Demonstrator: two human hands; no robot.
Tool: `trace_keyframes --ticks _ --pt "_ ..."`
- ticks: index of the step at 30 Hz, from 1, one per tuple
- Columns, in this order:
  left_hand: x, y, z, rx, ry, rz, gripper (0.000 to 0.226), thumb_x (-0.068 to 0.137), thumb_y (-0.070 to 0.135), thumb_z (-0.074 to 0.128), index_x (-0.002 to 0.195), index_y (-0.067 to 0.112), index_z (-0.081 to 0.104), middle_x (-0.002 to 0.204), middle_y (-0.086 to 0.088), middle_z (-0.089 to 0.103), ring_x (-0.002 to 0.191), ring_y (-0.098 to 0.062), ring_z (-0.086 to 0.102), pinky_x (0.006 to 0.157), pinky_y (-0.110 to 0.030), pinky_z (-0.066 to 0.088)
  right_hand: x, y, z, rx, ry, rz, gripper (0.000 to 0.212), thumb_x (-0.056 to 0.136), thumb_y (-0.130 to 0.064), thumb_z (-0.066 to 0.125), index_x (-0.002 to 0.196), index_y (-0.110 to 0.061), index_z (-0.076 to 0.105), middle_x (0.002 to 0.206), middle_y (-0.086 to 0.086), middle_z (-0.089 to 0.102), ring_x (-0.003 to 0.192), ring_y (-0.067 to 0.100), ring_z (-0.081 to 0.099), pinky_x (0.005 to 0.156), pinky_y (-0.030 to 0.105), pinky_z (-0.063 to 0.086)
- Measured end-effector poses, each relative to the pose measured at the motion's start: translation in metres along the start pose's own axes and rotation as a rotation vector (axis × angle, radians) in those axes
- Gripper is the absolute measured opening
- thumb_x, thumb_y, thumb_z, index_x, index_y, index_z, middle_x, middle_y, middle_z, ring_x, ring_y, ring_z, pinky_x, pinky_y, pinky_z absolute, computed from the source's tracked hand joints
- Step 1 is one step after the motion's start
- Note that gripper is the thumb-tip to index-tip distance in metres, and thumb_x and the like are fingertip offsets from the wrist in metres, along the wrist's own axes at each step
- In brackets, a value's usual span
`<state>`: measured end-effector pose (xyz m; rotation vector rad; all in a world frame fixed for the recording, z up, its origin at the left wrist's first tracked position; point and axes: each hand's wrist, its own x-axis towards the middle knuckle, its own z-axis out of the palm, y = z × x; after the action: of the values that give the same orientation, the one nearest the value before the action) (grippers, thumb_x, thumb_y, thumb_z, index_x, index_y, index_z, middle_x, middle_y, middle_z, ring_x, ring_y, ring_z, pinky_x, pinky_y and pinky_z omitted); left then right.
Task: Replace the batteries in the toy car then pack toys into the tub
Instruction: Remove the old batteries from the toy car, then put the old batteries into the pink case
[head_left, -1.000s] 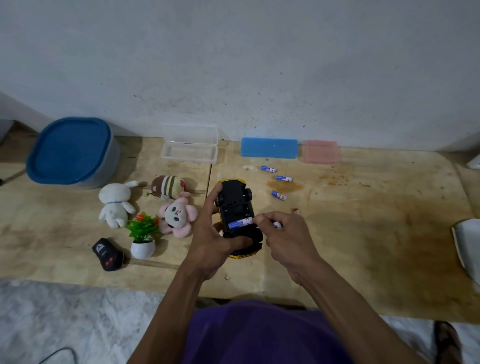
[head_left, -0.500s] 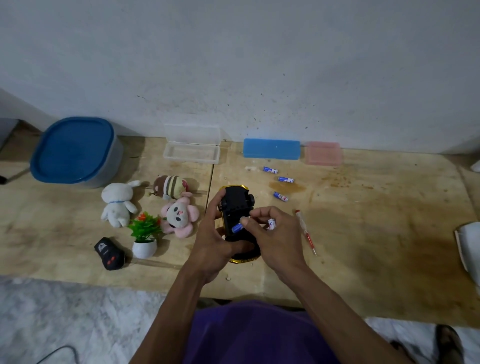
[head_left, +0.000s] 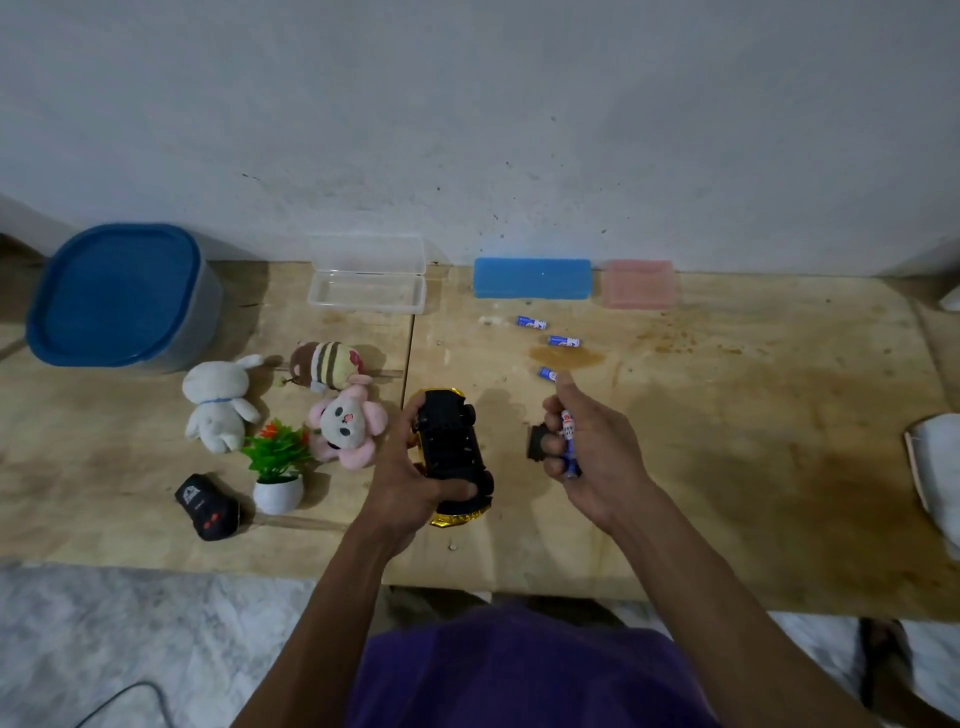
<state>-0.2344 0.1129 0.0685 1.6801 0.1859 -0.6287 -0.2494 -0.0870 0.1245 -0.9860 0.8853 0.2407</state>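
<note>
Yellow toy car (head_left: 451, 457), black underside up, sits gripped in the left hand (head_left: 410, 480) over a stained plywood board (head_left: 727, 441) against a grey wall (head_left: 467, 114). Right hand (head_left: 589, 447) has pulled away from the car, fingers curled around blue-and-white batteries (head_left: 568, 441); labels unreadable.

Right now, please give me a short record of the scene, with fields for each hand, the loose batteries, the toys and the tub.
left hand: grips upturned toy car
right hand: holds batteries and a small black part
loose batteries: three on the table, first, second, third
soft toys: white rabbit, striped, pink
tub: lid on, far left
</note>
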Motion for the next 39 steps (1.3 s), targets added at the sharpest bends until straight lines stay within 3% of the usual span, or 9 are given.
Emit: trace_keyframes --ticks 4,6,12,16,17,20,24,34,39 --pt "0.023 -0.012 0.002 0.114 0.004 -0.044 0.120 0.051 -0.012 0.086 0.147 0.038 0.035 0.138 0.003 0.044 0.122 -0.023 0.050 0.088 -0.047 0.059 0.002 0.010 -0.007 -0.087 0.028 -0.057 0.038 0.094 -0.047 0.063 0.080 -0.012 0.060 0.061 -0.002 0.046 0.046 0.010 0.036 0.040 0.022 0.027" --pt "0.035 -0.013 0.004 0.181 -0.019 -0.033 0.122 0.046 0.000 0.088 0.148 0.036 0.034 0.135 0.009 0.047 0.126 -0.023 0.048 0.096 -0.054 0.053 0.001 0.015 -0.011 -0.098 0.047 -0.054 0.037 0.094 -0.046 0.063 0.079 -0.011 0.060 0.062 -0.003 0.045 0.046 0.009 0.036 0.039 0.022 0.028" --pt "0.064 -0.017 0.003 0.267 -0.095 0.000 0.121 0.051 -0.006 0.088 0.151 0.030 0.032 0.140 0.007 0.047 0.129 -0.020 0.044 0.101 -0.047 0.051 0.001 0.022 -0.014 -0.136 0.089 -0.068 0.036 0.094 -0.043 0.064 0.083 -0.009 0.063 0.061 -0.004 0.045 0.045 0.008 0.037 0.040 0.022 0.030" --pt "0.067 -0.022 -0.005 0.313 -0.113 -0.002 0.110 0.058 -0.020 0.082 0.144 0.028 0.033 0.120 0.026 0.052 0.111 0.007 0.056 0.085 -0.016 0.052 0.001 0.024 -0.011 -0.135 0.089 -0.062 0.036 0.093 -0.043 0.065 0.082 -0.009 0.063 0.059 -0.005 0.046 0.045 0.008 0.037 0.042 0.024 0.029" --pt "0.066 -0.022 -0.008 0.343 -0.125 -0.003 0.111 0.059 -0.020 0.082 0.145 0.028 0.030 0.121 0.026 0.052 0.112 0.008 0.056 0.087 -0.016 0.051 0.001 0.025 -0.010 -0.134 0.092 -0.060 0.036 0.093 -0.043 0.066 0.082 -0.009 0.063 0.060 -0.005 0.046 0.045 0.008 0.037 0.043 0.025 0.029" --pt "0.066 -0.020 -0.016 0.444 -0.141 -0.022 0.121 0.059 -0.007 0.087 0.155 0.026 0.021 0.141 0.013 0.045 0.130 -0.011 0.043 0.104 -0.036 0.046 0.002 0.028 -0.007 -0.133 0.095 -0.055 0.038 0.092 -0.044 0.066 0.083 -0.008 0.063 0.061 -0.004 0.045 0.044 0.008 0.037 0.043 0.025 0.029" --pt "0.066 -0.019 -0.024 0.546 -0.140 -0.041 0.129 0.058 0.007 0.090 0.159 0.031 0.014 0.153 0.000 0.041 0.138 -0.024 0.041 0.107 -0.049 0.046 0.003 0.032 -0.003 -0.137 0.096 -0.048 0.038 0.092 -0.044 0.066 0.085 -0.007 0.064 0.062 -0.003 0.045 0.044 0.009 0.038 0.043 0.025 0.030" --pt "0.072 -0.027 -0.028 0.629 -0.164 -0.012 0.129 0.059 0.017 0.089 0.159 0.035 0.009 0.149 -0.005 0.045 0.134 -0.026 0.045 0.105 -0.047 0.046 0.005 0.035 0.004 -0.129 0.151 -0.056 0.036 0.093 -0.042 0.066 0.083 -0.008 0.064 0.061 -0.003 0.045 0.047 0.010 0.037 0.044 0.025 0.029" --pt "0.076 -0.034 -0.036 0.670 -0.209 0.003 0.132 0.055 0.034 0.087 0.154 0.049 0.001 0.147 -0.005 0.044 0.131 -0.026 0.047 0.104 -0.049 0.047 0.001 0.037 0.021 -0.086 0.223 -0.084 0.034 0.094 -0.040 0.065 0.083 -0.008 0.064 0.061 -0.003 0.046 0.047 0.010 0.037 0.044 0.025 0.028"
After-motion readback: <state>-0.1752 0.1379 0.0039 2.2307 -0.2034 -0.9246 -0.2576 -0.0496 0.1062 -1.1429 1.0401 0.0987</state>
